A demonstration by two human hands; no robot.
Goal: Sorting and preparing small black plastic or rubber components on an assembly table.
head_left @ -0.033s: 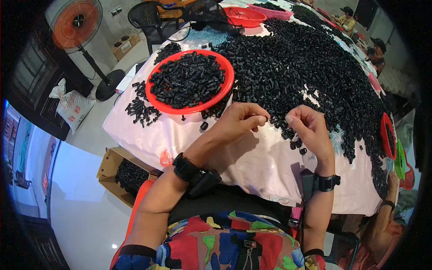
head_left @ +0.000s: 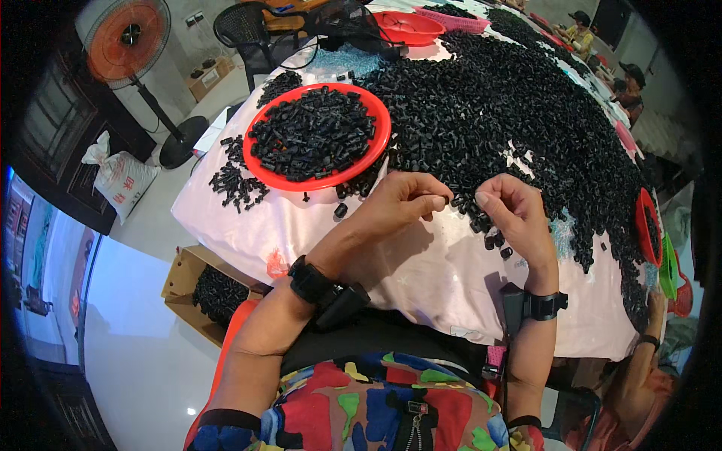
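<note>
Over the near edge of a large heap of small black plastic parts (head_left: 481, 98), my two hands face each other a short way apart. My left hand (head_left: 402, 201) is closed in a pinch, with a small dark piece just showing at its thumb and fingertip. My right hand (head_left: 520, 214) has its thumb bent against curled fingers; anything between them is hidden. Loose black pieces (head_left: 490, 242) lie on the pale pink cloth (head_left: 421, 278) beneath the right hand. Left of the heap stands a red round basin (head_left: 263, 179) full of longer black parts.
An open cardboard box (head_left: 180, 282) with black parts stands by the table's left corner. Several stem-like black pieces (head_left: 237, 188) lie beside the basin. A co-worker's arm (head_left: 639, 368) reaches in at right, near a red basin (head_left: 645, 218). A standing fan (head_left: 131, 37) is far left.
</note>
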